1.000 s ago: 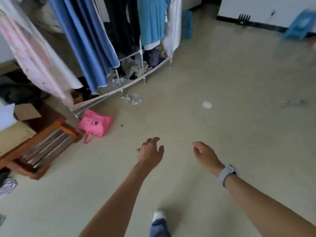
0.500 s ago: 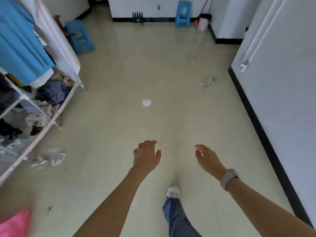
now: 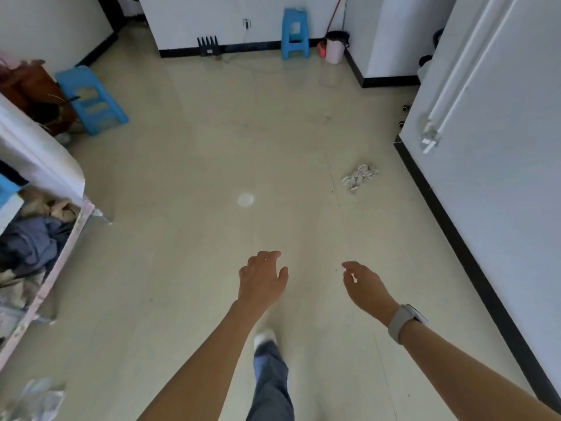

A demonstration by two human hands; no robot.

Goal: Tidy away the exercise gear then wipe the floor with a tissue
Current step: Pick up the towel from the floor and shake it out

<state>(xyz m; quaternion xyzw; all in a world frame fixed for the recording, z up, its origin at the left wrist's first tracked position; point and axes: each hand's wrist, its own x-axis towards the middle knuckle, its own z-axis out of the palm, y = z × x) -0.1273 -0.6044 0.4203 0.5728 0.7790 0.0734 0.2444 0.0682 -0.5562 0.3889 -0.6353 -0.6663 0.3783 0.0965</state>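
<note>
My left hand point(image 3: 263, 278) and my right hand point(image 3: 365, 285) hang in front of me over the pale floor point(image 3: 188, 268), both with loosely spread fingers and holding nothing. A crumpled whitish tissue or cloth point(image 3: 359, 177) lies on the floor ahead to the right, near the white wall's black skirting. A small white round spot point(image 3: 245, 199) sits on the floor straight ahead. No exercise gear is plainly visible.
A clothes rack with a heap of clothes point(image 3: 36, 238) fills the left side. A blue stool point(image 3: 91, 98) stands at the left, another blue stool point(image 3: 295, 33) by the far wall beside a pink bin point(image 3: 334, 47). A white wall point(image 3: 501, 147) runs along the right.
The view has swung right, away from the clothes rack and pink bag, and moved forward into the room. Both hands stay empty in front of me.
</note>
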